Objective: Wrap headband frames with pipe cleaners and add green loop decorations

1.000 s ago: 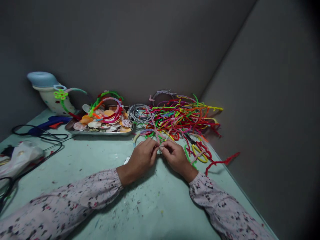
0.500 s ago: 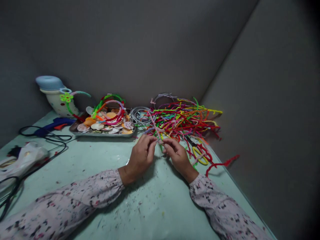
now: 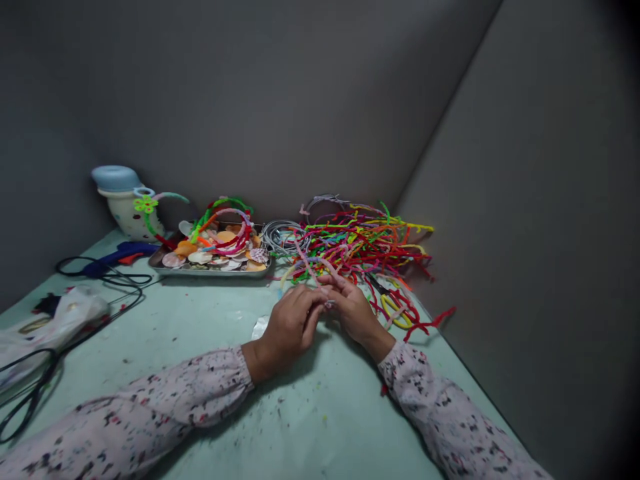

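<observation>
both hands closed together on pink pipe cleaner (image 3: 306,259).

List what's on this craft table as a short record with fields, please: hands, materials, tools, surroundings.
left hand: fingers pinched on a pink pipe cleaner
right hand: pinching the same pipe cleaner, fingertips meeting the left hand's
pile: tangled pipe cleaners in many colours, just behind the hands
tray: metal, holding shells and bent loops
wire coil: between tray and pile
glue gun: blue, left of the tray, black cord trailing
jug: pale, back left corner
table: pale green, speckled with scraps
</observation>
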Tool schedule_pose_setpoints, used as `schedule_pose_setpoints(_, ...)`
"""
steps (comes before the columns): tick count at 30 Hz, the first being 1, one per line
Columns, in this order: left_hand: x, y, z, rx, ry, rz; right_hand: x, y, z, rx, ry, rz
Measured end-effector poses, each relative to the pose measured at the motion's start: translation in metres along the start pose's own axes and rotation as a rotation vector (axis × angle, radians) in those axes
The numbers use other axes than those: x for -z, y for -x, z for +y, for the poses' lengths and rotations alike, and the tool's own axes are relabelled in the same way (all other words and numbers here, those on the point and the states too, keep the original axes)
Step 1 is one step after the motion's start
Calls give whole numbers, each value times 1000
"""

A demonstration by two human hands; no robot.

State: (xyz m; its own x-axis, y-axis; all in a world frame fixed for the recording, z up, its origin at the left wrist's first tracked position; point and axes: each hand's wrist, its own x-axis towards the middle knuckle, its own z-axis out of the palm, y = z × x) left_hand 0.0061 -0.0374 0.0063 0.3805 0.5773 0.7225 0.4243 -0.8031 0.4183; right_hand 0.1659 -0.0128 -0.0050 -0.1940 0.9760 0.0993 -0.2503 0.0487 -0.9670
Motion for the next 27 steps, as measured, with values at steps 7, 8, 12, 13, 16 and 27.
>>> schedule_pose_setpoints(7, 15, 9, 16, 87, 17, 26, -3, 27, -19, 110, 187, 61)
schedule_pose_setpoints(8, 16, 11, 18, 90, 20, 34, -3, 31, -22, 126, 204, 72)
schedule_pose_setpoints(12, 20, 18, 25, 111, 34, 47, -9, 45, -30, 145, 250, 73)
schedule_pose_setpoints(13, 21, 21, 27, 117, 38, 58, -11, 48, -30, 148, 253, 72)
schedule_pose_setpoints(16, 21, 27, 31, 144, 58, 76, -15, 55, -29, 180, 247, 62)
schedule_pose_setpoints(27, 20, 32, 31, 217, 145, 41, -4, 60, -12, 132, 98, 37)
